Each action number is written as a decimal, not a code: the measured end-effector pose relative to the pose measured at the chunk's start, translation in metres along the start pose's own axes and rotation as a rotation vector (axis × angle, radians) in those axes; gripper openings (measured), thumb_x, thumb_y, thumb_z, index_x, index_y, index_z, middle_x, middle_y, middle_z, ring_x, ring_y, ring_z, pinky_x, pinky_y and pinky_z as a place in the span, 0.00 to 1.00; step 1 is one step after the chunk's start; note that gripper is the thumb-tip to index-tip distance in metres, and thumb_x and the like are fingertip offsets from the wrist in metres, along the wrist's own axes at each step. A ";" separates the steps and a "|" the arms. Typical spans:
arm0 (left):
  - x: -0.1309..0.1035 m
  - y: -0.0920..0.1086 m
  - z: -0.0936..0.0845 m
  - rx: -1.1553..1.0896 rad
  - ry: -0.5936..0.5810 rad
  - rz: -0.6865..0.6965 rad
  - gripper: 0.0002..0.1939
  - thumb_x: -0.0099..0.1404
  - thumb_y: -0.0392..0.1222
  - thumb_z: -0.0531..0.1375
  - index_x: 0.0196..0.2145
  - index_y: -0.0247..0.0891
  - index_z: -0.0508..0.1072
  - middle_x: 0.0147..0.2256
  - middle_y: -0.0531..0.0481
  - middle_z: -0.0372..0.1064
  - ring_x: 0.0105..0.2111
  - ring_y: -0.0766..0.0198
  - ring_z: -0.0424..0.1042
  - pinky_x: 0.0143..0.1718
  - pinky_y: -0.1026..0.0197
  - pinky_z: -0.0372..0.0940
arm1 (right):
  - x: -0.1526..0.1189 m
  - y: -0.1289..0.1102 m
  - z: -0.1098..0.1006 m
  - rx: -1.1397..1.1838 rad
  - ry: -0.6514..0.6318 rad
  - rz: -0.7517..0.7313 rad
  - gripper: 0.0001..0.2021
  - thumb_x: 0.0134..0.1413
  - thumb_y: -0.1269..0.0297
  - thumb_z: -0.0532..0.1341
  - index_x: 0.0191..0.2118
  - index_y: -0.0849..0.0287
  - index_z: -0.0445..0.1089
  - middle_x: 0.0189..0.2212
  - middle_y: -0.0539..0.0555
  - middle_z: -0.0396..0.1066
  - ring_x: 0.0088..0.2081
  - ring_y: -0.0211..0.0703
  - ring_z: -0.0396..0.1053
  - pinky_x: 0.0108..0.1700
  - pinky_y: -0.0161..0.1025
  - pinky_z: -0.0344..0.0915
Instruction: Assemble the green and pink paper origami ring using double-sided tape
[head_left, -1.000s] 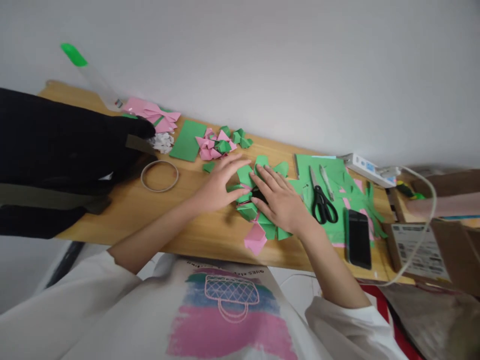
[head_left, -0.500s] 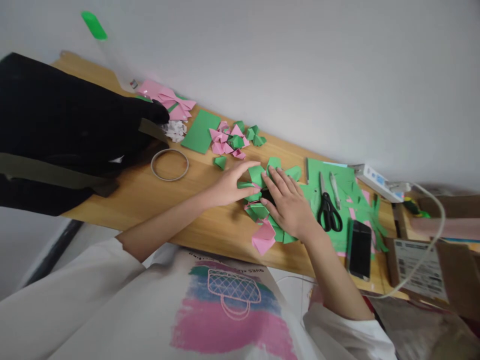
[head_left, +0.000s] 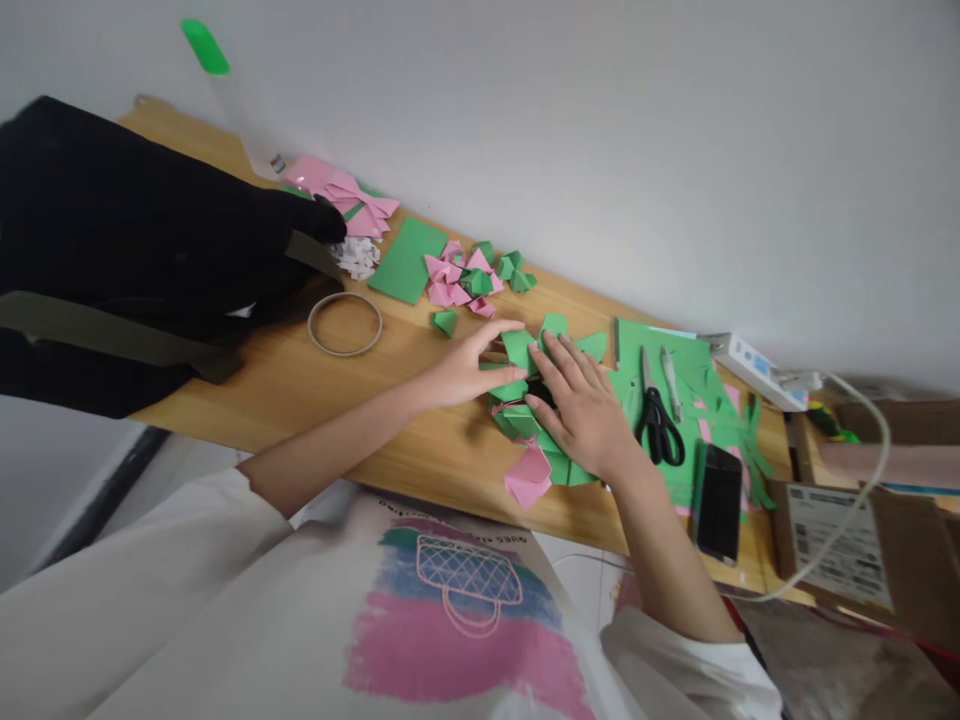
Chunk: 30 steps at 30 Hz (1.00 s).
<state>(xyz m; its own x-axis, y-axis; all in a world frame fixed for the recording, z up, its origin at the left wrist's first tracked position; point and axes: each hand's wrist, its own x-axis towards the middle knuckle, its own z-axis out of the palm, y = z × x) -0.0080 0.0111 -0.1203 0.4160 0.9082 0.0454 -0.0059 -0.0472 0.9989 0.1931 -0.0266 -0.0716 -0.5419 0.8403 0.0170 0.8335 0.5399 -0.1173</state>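
Note:
A ring-like piece of folded green paper (head_left: 523,423) stands on the wooden table with a dark opening in its middle. My left hand (head_left: 466,372) grips its left side, a green flap between thumb and fingers. Over the right side of the piece lies my right hand (head_left: 583,405), palm down, its fingers stretched toward the top flaps. A pink folded part (head_left: 529,476) sticks out at the front. Just behind are small pink folded pieces (head_left: 446,285) and green folded pieces (head_left: 516,272).
Black scissors (head_left: 660,425), a cutter (head_left: 671,383) and a phone (head_left: 718,500) lie to the right on green paper. A tape roll (head_left: 345,324) and black bag (head_left: 150,260) are left. A power strip (head_left: 761,370) sits at the far right.
The view has shifted slightly, moving the things on the left a little to the right. Both hands keep nearly the same pose on the green paper piece.

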 end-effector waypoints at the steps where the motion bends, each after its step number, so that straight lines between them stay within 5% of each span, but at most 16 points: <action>1: 0.000 -0.001 0.000 0.000 0.001 -0.001 0.28 0.59 0.40 0.64 0.58 0.40 0.65 0.58 0.41 0.64 0.55 0.53 0.69 0.57 0.47 0.64 | 0.000 0.000 0.001 0.000 -0.005 0.003 0.30 0.68 0.50 0.44 0.68 0.61 0.53 0.69 0.62 0.50 0.70 0.57 0.48 0.67 0.61 0.51; 11: 0.002 -0.006 0.003 -0.035 0.009 -0.003 0.28 0.60 0.37 0.64 0.57 0.41 0.65 0.58 0.41 0.65 0.56 0.52 0.68 0.59 0.45 0.62 | 0.000 0.001 0.007 0.026 -0.011 0.019 0.29 0.68 0.51 0.46 0.69 0.57 0.50 0.70 0.60 0.49 0.70 0.56 0.46 0.67 0.62 0.48; 19: 0.003 0.017 0.007 -0.283 0.051 -0.161 0.27 0.64 0.39 0.60 0.60 0.40 0.62 0.50 0.44 0.73 0.54 0.53 0.71 0.56 0.47 0.65 | -0.005 0.015 -0.003 0.227 0.119 -0.014 0.27 0.66 0.52 0.51 0.66 0.59 0.56 0.67 0.63 0.54 0.69 0.55 0.51 0.66 0.59 0.52; 21: 0.003 0.021 0.006 -0.344 0.041 -0.200 0.27 0.65 0.41 0.60 0.61 0.41 0.61 0.51 0.44 0.73 0.54 0.52 0.71 0.55 0.47 0.66 | -0.010 0.025 -0.001 0.340 0.280 0.067 0.25 0.64 0.53 0.54 0.63 0.56 0.60 0.64 0.63 0.59 0.67 0.53 0.55 0.66 0.59 0.53; 25: 0.001 0.018 0.004 -0.431 0.011 -0.209 0.28 0.65 0.45 0.59 0.62 0.44 0.61 0.55 0.43 0.70 0.56 0.50 0.70 0.53 0.48 0.68 | -0.029 0.051 0.014 0.676 0.662 0.586 0.28 0.56 0.48 0.62 0.59 0.54 0.63 0.60 0.62 0.63 0.63 0.55 0.60 0.64 0.60 0.54; 30: 0.000 0.012 0.006 -0.489 -0.119 -0.109 0.35 0.60 0.37 0.57 0.64 0.47 0.57 0.60 0.42 0.65 0.56 0.51 0.70 0.54 0.47 0.68 | -0.052 0.068 0.031 0.928 0.487 0.673 0.28 0.43 0.47 0.70 0.49 0.55 0.70 0.43 0.58 0.76 0.45 0.52 0.75 0.47 0.52 0.72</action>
<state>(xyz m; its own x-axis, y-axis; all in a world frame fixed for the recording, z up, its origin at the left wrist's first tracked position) -0.0031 0.0077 -0.1088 0.5383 0.8421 -0.0332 -0.3696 0.2713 0.8887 0.2744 -0.0353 -0.1114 0.2241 0.9742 0.0247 0.4320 -0.0766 -0.8986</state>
